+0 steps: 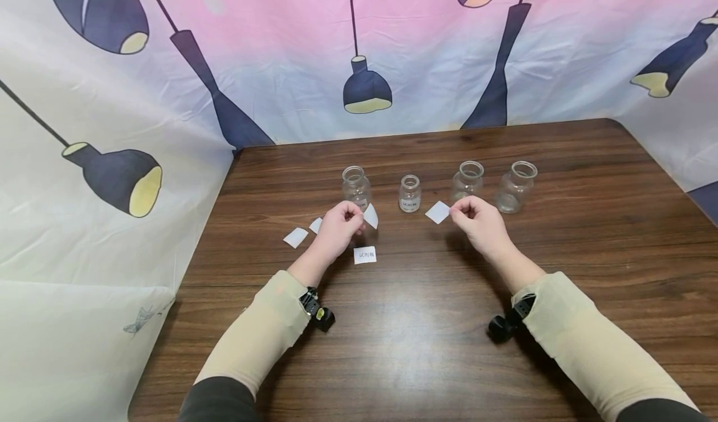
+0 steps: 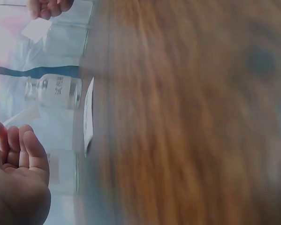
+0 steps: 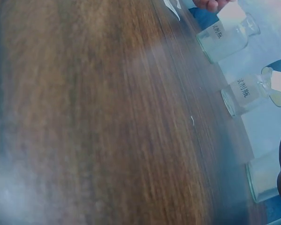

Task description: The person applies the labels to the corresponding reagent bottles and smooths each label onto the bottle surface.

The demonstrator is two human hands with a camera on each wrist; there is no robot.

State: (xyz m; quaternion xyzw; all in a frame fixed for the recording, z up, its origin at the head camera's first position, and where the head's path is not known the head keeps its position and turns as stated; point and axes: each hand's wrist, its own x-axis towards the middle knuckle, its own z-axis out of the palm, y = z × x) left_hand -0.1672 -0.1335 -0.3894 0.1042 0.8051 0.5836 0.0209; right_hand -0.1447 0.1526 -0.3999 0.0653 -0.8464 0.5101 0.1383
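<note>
Left hand (image 1: 336,229) pinches a curvy paper slip (image 1: 371,216), right hand (image 1: 482,225) a flat paper square (image 1: 436,212). Clear, round-shouldered glass jars (image 1: 410,197) on woodgrainy worktop (image 1: 412,310).

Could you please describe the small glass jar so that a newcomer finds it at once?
On the brown wooden table, four clear glass jars stand in a row before the patterned cloth. The small jar is second from the left, with a white label on its front. It is plainly the smallest and narrowest of the four.
</note>
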